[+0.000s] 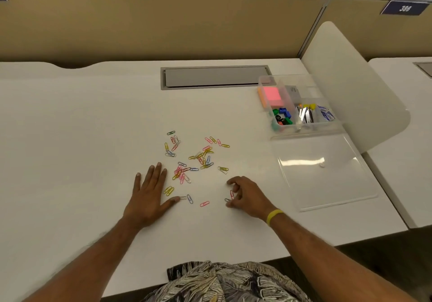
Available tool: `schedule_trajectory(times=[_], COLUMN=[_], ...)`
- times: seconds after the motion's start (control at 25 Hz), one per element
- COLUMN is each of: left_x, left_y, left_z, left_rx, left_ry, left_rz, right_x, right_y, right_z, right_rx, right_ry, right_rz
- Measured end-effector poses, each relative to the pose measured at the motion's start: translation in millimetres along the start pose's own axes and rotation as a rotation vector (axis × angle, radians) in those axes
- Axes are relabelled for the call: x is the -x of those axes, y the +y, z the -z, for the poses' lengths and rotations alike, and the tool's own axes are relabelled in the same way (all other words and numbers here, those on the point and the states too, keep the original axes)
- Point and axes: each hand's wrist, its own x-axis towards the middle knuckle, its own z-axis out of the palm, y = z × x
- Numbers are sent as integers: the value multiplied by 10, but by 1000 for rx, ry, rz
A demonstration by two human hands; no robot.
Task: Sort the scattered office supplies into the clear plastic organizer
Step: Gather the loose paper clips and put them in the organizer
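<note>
Nearest: a leaf-print garment (pixel 224 283), cut off by the lower frame edge, at the front edge of the white worktop (pixel 70 126).

Left hand (pixel 149 194): flat on the worktop, fingers spread, palm down, grasping nothing; thumb tip just beside a pale clip.

Right hand (pixel 247 196): yellow wristband (pixel 274 216) on the wrist; fingers curled and pinched around a red paper clip (pixel 232 194), a dark clip touching the thumb side. How many clips sit inside the curl cannot be made out.

Between and beyond the hands: scattered paper clips (pixel 194 161), pink, yellow, blue, green and silver, several overlapping so no count is possible. Bare worktop lies open to the left.

Right of the clips: clear lid (pixel 327 173), flat, reaching near the worktop's right edge.

Behind the lid: clear plastic organizer (pixel 301 128), compartments holding pink sticky notes (pixel 272 95), coloured small pieces, silver strips and blue-printed packets; print too small to read.

Farther: grey cable hatch (pixel 214 77), white side divider (pixel 350 86), tan partition (pixel 152 21).

Farthest: plate reading "386" (pixel 405 8), digits blurred.
</note>
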Motion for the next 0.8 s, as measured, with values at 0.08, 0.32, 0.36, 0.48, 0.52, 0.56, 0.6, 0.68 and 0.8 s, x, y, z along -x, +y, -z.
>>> schedule_trajectory(times=[0.08, 0.32, 0.36, 0.48, 0.52, 0.56, 0.6, 0.68, 0.8], left_x=[-62, -235, -260, -317, -338, -364, -399, -488, -656], left_y=[125, 461, 476, 393, 334, 268, 204, 104, 19], left_z=[-20, -74, -72, -35, -13, 13, 43, 102, 159], left_rx=[-36, -27, -12, 61, 77, 86, 90, 88, 85], left_ry=[9, 7, 6, 21, 33, 39, 34, 10, -15], left_rz=[5, -1, -18, -28, 7, 58, 111, 168, 147], right_x=[-119, -395, -404, -463, -489, -507, -533, -563, -561], right_y=[-156, -502, -498, -366, -315, -283, -260, -268, -331], right_z=[-142, -403, -401, -291, -239, -207, -209, -309, -486], right_rx=[-63, -99, -88, 15, 76, 149, 241, 427, 507], right_ry=[30, 75, 124, 341, 349, 291, 196, 30, -92], right_rz=[9, 105, 153, 263, 232, 168, 116, 136, 309])
